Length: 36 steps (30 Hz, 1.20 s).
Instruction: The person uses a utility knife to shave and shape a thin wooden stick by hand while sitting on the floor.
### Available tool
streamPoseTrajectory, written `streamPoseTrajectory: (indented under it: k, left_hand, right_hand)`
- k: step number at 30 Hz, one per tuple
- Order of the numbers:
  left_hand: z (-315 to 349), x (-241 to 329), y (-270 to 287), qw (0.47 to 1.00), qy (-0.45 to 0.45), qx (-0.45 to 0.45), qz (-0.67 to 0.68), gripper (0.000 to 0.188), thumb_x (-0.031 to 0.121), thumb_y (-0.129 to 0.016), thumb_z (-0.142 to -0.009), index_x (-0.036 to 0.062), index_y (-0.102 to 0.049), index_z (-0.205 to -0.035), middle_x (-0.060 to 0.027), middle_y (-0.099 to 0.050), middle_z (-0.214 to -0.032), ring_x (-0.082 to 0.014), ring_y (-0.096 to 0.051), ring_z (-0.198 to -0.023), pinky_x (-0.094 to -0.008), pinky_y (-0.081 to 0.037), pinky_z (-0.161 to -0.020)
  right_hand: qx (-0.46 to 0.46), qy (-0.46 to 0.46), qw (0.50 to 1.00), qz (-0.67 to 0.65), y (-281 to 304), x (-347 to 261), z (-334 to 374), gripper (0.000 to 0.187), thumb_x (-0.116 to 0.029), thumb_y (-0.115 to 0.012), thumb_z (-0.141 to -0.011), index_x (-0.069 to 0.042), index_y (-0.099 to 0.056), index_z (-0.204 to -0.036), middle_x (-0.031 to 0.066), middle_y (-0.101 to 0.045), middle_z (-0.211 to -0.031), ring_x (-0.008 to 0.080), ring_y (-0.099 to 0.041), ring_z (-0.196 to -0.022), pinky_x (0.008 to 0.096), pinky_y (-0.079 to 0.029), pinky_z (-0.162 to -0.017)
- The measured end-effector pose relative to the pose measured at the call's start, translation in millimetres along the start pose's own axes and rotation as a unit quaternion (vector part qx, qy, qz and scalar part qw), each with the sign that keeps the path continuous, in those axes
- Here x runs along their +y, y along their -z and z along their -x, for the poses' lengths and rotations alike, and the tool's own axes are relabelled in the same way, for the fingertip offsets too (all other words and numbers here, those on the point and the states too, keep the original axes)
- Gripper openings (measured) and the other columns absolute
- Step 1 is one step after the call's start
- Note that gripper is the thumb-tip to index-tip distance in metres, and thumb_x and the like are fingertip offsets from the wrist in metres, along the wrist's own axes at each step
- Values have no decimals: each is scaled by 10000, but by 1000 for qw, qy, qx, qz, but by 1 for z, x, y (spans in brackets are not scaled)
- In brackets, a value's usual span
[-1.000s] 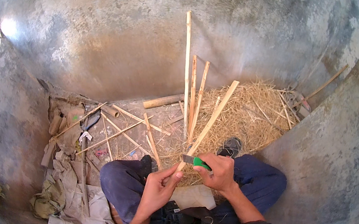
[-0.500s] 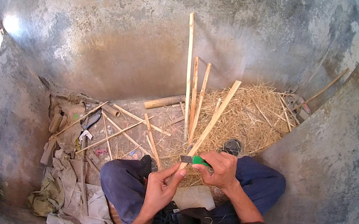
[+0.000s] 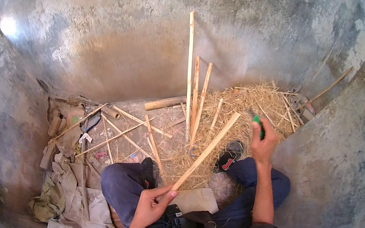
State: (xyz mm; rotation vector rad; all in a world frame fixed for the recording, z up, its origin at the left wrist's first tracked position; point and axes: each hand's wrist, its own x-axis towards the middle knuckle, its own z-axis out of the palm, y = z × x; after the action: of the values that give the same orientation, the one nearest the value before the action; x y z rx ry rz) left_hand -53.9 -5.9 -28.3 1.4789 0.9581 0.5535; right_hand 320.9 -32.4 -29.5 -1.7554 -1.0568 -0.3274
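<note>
My left hand [image 3: 151, 209] is closed around the lower end of a pale split bamboo strip [image 3: 207, 153], which slants up and to the right over my lap. In my right hand [image 3: 264, 143], raised over the straw to the right, is a green-handled knife [image 3: 258, 125]. Its short dark blade points up and left, apart from the strip. The blade is a little blurred. Below the strip, a whitish flat block [image 3: 197, 200] lies between my legs.
Several bamboo sticks [image 3: 189, 67] lean on the far wall. Straw [image 3: 262, 101] is heaped at the far right. Loose strips [image 3: 113, 138] cross on the floor at left, beyond crumpled sacks [image 3: 80, 218]. A thick bamboo piece [image 3: 165, 103] lies by the wall. Concrete walls [image 3: 321, 209] enclose me.
My right hand has carried the knife off the strip, forward and to the right. My left hand has drawn the strip back toward me, and its far end sits lower.
</note>
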Motion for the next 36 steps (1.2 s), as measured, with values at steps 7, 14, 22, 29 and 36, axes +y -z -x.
streamPoseTrajectory:
  k: [7, 14, 22, 29, 36]
  left_hand:
    - [-8, -16, 9, 999, -6, 12, -40, 334, 217, -710, -1080, -34, -754, -1297, 107, -516, -742, -1, -389, -635, -228, -285, -542]
    - [-30, 8, -9, 1000, -3, -13, 27, 333, 219, -709, -1082, -5, -744, -1326, 80, -437, -682, -17, -352, -618, -251, -262, -521]
    - [-36, 12, -24, 992, -122, 30, -30, 324, 203, -713, -1073, 4, -735, -1328, 3, -456, -672, -46, -382, -621, -284, -325, -521]
    - [-35, -1, -24, 994, -86, 41, -55, 329, 221, -723, -1070, -3, -747, -1310, -1, -440, -654, -44, -367, -611, -289, -301, -507]
    - [3, -14, -5, 999, 9, -9, -42, 321, 236, -716, -1077, -19, -764, -1266, 44, -432, -664, -29, -358, -615, -269, -277, -513]
  right_hand:
    - [-9, 9, 998, -55, 15, 0, 11, 305, -316, -676, -1050, -13, -714, -1046, 126, -654, -768, 250, -657, -674, 372, -488, -633]
    - [-198, 131, 964, -124, -17, -66, 80, 316, -368, -791, -966, -58, -751, -1013, 127, -751, -871, 318, -746, -712, 407, -570, -628]
    - [-197, 152, 962, -113, -21, -92, 90, 315, -374, -796, -960, -67, -758, -1018, 117, -759, -877, 307, -752, -712, 401, -574, -615]
    - [-135, 146, 978, -64, -30, -73, 72, 322, -416, -774, -971, -96, -792, -997, 110, -773, -834, 297, -754, -678, 397, -567, -583]
    - [-10, -11, 999, 36, -17, 8, 4, 363, -397, -693, -1040, -45, -780, -1071, 160, -731, -796, 307, -705, -655, 414, -511, -598]
